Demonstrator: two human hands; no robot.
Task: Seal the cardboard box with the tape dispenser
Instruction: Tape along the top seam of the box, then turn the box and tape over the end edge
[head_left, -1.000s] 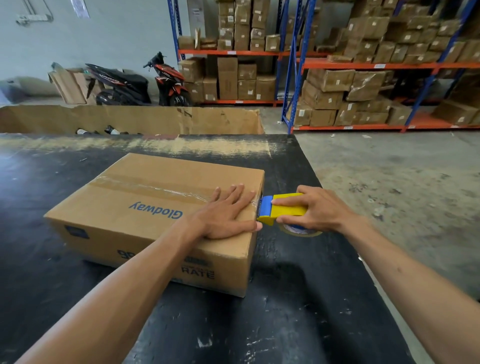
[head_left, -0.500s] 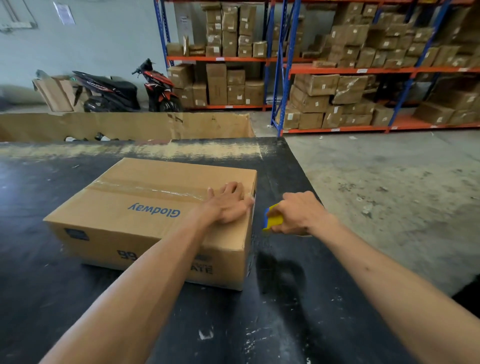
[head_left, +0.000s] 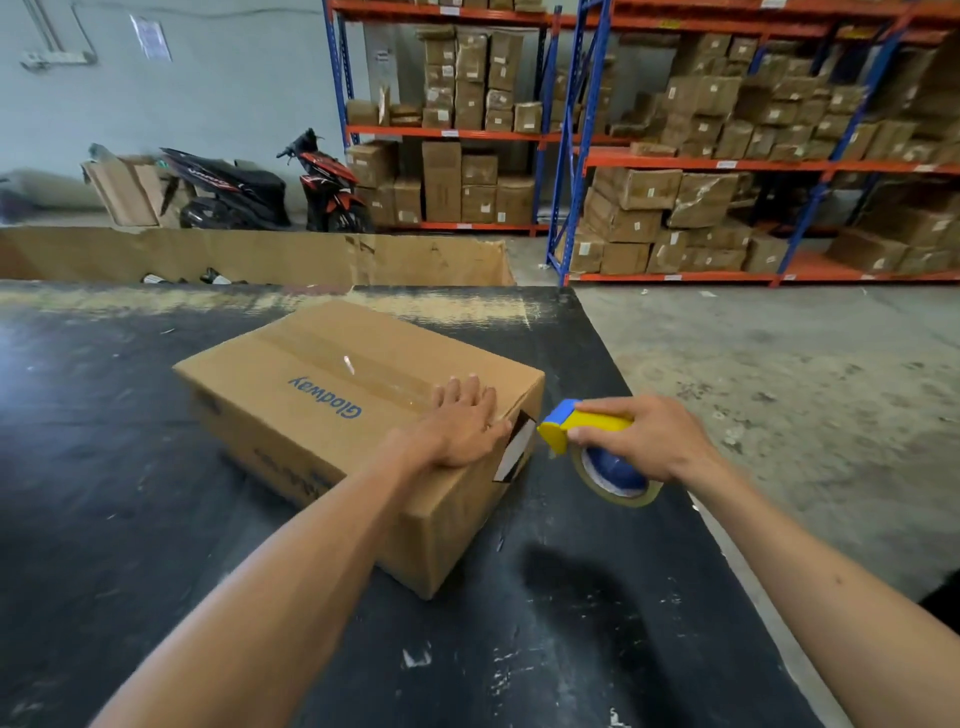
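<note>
A brown cardboard box (head_left: 322, 415) printed "Glodway" lies on the black table (head_left: 130, 519), turned at an angle. Clear tape runs along its top seam and ends in a strip hanging down the right end face. My left hand (head_left: 462, 423) lies flat, fingers spread, on the box top at the right edge over the tape. My right hand (head_left: 644, 436) grips a yellow and blue tape dispenser (head_left: 582, 431) just right of the box, a small gap away from it. The tape roll shows below my fingers.
The table's right edge runs diagonally just past my right arm, with concrete floor (head_left: 779, 374) beyond. A long open carton (head_left: 260, 254) stands behind the table. Shelving (head_left: 675, 156) full of boxes and two scooters (head_left: 270, 187) fill the background.
The box has turned so its right end points more toward me. My right hand has pulled the dispenser away from the box end, leaving the tape strip on the end face.
</note>
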